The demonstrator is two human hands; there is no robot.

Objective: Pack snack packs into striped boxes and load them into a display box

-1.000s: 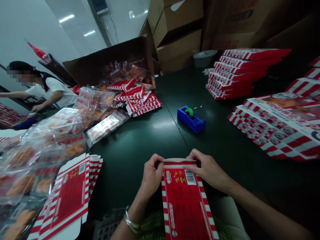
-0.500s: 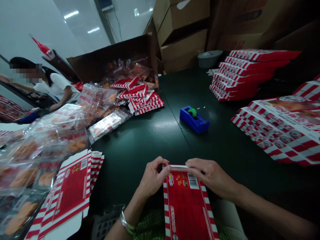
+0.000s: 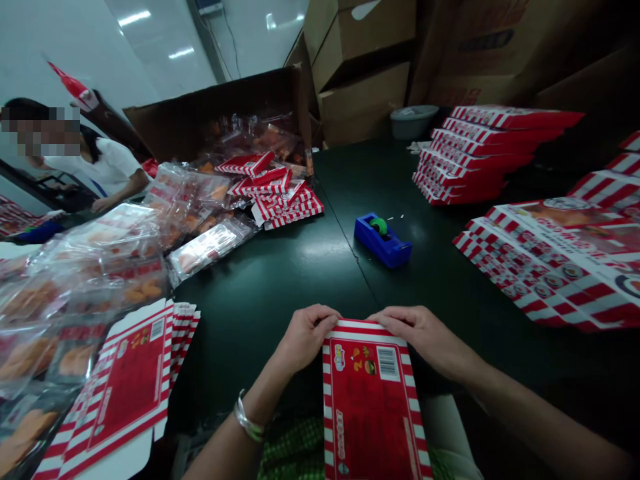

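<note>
A red carton with striped white-and-red edges point(image 3: 373, 407) lies in front of me, its barcode side up and its lower end cut off by the frame. My left hand point(image 3: 311, 337) pinches the carton's far left corner between thumb and fingers. At the far right corner, my right hand point(image 3: 415, 333) grips the same edge, thumb and fingers closed on it. The far end looks closed, with a striped border along it. Beyond my hands stands a blue tape dispenser point(image 3: 384, 248) with a green roll.
Flat striped cartons point(image 3: 130, 380) are piled at left beside clear food packets point(image 3: 95, 280). Small red boxes point(image 3: 280, 190) lie near an open cardboard box point(image 3: 215, 93). Stacked red-and-white boxes point(image 3: 545, 267) line the right. A co-worker point(image 3: 107, 163) sits at far left.
Both hands have closed in on the carton's far edge, and the pale opening there no longer shows; the striped border now lies along it. The view has shifted slightly.
</note>
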